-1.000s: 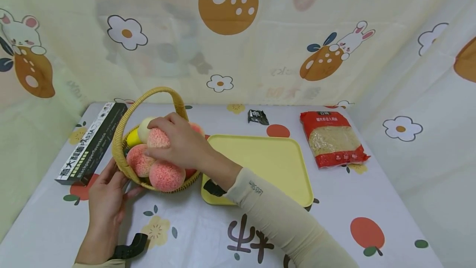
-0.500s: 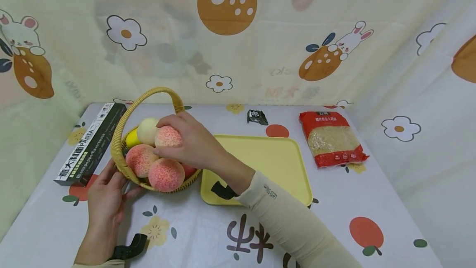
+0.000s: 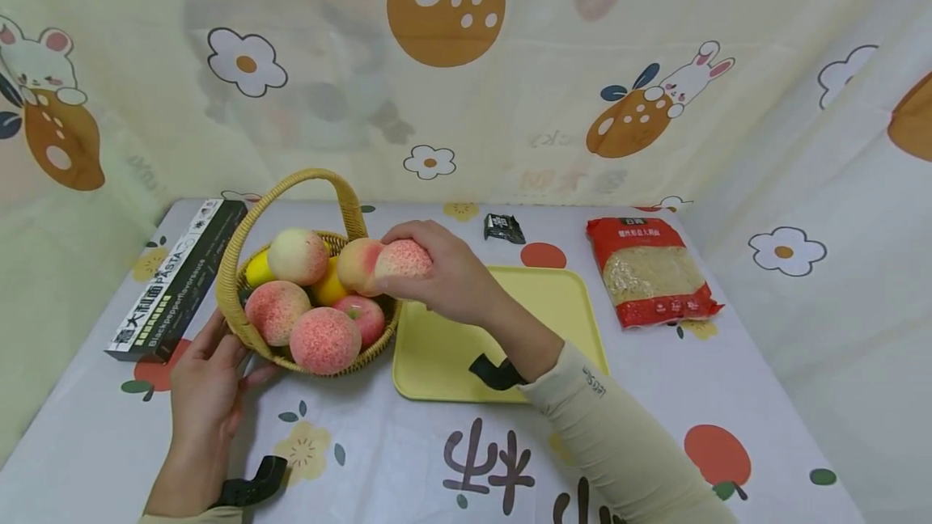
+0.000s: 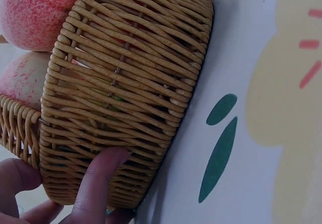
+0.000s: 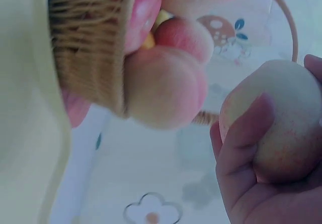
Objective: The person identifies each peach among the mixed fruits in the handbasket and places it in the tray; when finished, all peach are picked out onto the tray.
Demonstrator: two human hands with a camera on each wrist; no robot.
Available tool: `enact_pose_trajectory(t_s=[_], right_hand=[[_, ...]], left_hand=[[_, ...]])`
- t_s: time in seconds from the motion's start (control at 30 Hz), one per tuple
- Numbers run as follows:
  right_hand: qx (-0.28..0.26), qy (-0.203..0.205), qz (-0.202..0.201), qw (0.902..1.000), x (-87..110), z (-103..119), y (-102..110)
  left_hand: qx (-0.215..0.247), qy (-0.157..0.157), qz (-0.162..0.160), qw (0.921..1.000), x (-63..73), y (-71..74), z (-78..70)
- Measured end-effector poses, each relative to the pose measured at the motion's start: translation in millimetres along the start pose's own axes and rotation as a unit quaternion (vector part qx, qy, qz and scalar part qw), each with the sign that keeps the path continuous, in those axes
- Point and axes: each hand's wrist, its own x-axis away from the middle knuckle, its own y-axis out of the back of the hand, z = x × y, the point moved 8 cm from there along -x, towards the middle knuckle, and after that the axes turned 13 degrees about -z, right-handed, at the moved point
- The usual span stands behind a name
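My right hand (image 3: 451, 277) grips a speckled pink peach (image 3: 404, 259) above the left edge of the yellow tray (image 3: 502, 378), just right of the wicker basket (image 3: 379, 350). In the right wrist view, fingers and thumb wrap round this peach (image 5: 282, 123). Several peaches, among them a pale one (image 3: 298, 256) and a pink one (image 3: 325, 340), fill the basket with a red apple (image 3: 363, 319) and yellow fruit (image 3: 260, 269). My left hand (image 3: 207, 395) holds the basket's near left side. Its thumb (image 4: 100, 181) presses the woven wall in the left wrist view.
A black pasta box (image 3: 178, 281) lies left of the basket. Behind the tray is a small black packet (image 3: 504, 228), and a red bag of pasta (image 3: 655, 273) lies to its right. The basket's handle (image 3: 320, 175) arches over the fruit. A patterned curtain (image 3: 510, 120) hangs behind.
My right hand has lifted the peach off the pile and carried it right, past the basket's rim to over the tray's edge. The left hand has stayed on the basket.
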Motion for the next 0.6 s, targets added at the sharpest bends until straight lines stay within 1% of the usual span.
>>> enact_pose_trajectory(t_s=[0.13, 0.23, 0.33, 0.43, 0.53, 0.6], right_hand=[[-0.047, -0.071, 0.008, 0.9963, -2.5, -28, 11], [-0.062, -0.103, 0.006, 0.9927, -5.6, -47, 16], [-0.049, -0.118, 0.0, 0.9918, -9.3, -66, 19], [-0.022, -0.13, -0.002, 0.9913, -12.5, -82, 18], [0.004, -0.138, 0.006, 0.9904, -15.6, -96, 14], [0.022, -0.136, 0.019, 0.9903, -18.3, -101, 10]], left_hand=[[-0.002, -0.002, -0.004, 1.0, -1.0, 1.9, 1.3], [0.001, -0.004, -0.006, 1.0, -1.3, 2.4, 0.9], [0.002, -0.005, -0.006, 1.0, -1.1, 1.7, 0.2], [0.0, -0.003, -0.004, 1.0, -0.4, 1.0, 0.0], [-0.002, -0.002, -0.004, 1.0, 0.1, 0.5, -0.1], [-0.005, -0.002, -0.002, 1.0, 0.3, 0.0, -0.3]])
